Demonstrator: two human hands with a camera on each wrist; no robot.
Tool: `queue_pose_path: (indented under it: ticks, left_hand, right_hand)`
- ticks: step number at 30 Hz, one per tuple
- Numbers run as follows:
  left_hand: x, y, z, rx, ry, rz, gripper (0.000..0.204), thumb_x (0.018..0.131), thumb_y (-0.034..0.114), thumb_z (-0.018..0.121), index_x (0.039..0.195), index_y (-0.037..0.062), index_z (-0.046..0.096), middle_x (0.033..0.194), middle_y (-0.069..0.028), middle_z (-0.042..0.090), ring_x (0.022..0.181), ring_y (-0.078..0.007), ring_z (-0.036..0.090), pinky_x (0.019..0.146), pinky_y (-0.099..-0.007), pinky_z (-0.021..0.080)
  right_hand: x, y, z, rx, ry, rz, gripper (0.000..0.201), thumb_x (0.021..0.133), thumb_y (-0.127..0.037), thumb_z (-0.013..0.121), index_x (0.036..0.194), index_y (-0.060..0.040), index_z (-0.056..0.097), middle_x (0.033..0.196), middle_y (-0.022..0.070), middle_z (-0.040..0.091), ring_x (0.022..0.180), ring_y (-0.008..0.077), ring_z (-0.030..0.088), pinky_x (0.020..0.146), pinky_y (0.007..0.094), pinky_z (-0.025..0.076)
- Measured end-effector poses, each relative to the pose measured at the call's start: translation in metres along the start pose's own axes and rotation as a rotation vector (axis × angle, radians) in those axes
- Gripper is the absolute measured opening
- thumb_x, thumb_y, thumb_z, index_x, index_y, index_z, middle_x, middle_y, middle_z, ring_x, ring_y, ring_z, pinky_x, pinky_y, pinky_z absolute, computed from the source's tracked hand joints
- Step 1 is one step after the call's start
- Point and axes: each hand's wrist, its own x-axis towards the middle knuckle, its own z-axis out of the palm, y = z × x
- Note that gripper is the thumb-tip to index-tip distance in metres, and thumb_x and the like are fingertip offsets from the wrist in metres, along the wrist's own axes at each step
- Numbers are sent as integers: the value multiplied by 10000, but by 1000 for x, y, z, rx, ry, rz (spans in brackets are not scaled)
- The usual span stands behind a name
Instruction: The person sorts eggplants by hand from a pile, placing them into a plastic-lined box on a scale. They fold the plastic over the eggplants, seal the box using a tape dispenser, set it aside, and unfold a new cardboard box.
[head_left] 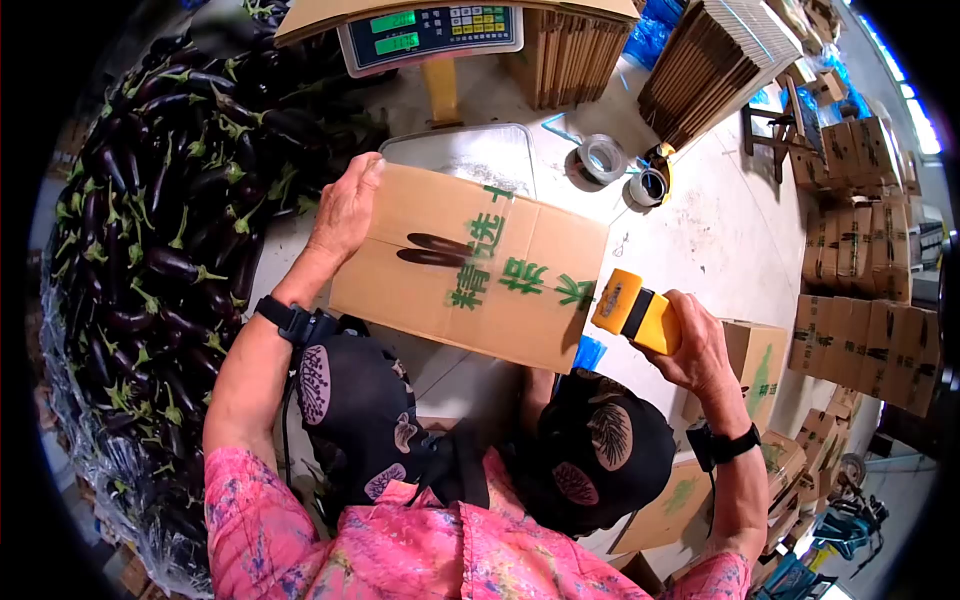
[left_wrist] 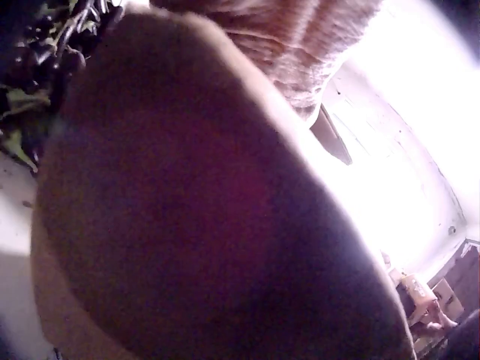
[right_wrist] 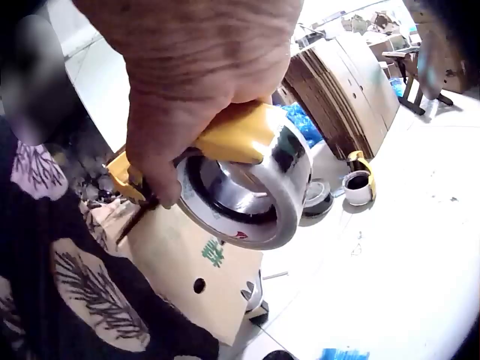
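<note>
A cardboard box point(head_left: 420, 300) printed with green characters and two eggplants is held tilted above the lap. My left hand point(head_left: 345, 215) grips its upper left edge, thumb at the corner. The box's dark side point(left_wrist: 187, 195) fills much of the left wrist view, below the left hand point(left_wrist: 300, 45). In my right hand point(head_left: 695, 345) is a yellow tape dispenser point(head_left: 625, 308), its front end close to the box's right edge. From the right wrist, the dispenser point(right_wrist: 236, 135) shows a large roll of clear tape point(right_wrist: 289, 202) under the right hand point(right_wrist: 202, 75).
A big heap of eggplants point(head_left: 150, 240) lies to the left. Ahead stand a digital scale point(head_left: 430, 38) and stacked flat cartons point(head_left: 715, 70). Tape rolls point(head_left: 601, 158) and another tape dispenser point(head_left: 655, 180) lie on the floor. Packed cartons point(head_left: 855, 245) line the right side.
</note>
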Motion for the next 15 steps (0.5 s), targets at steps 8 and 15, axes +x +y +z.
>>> queue_pose_path:
  ticks: [8, 15]
  left_hand:
    - [0, 7, -3, 23, -27, -30, 504, 1026, 467, 403, 1279, 62, 566, 1080, -224, 688, 1054, -402, 653, 910, -423, 494]
    - [5, 2, -4, 56, -76, -41, 536, 1029, 482, 370, 1297, 61, 565, 1153, -200, 673, 1091, -351, 639, 953, -389, 470]
  right_hand:
    - [-2, 20, 62, 267, 39, 61, 594, 772, -307, 815, 1156, 9, 491, 906, 218, 604, 822, 416, 626, 730, 441, 528]
    - [1, 33, 127, 453, 129, 126, 631, 779, -301, 840, 1177, 10, 462, 959, 177, 672, 869, 347, 695, 744, 395, 557]
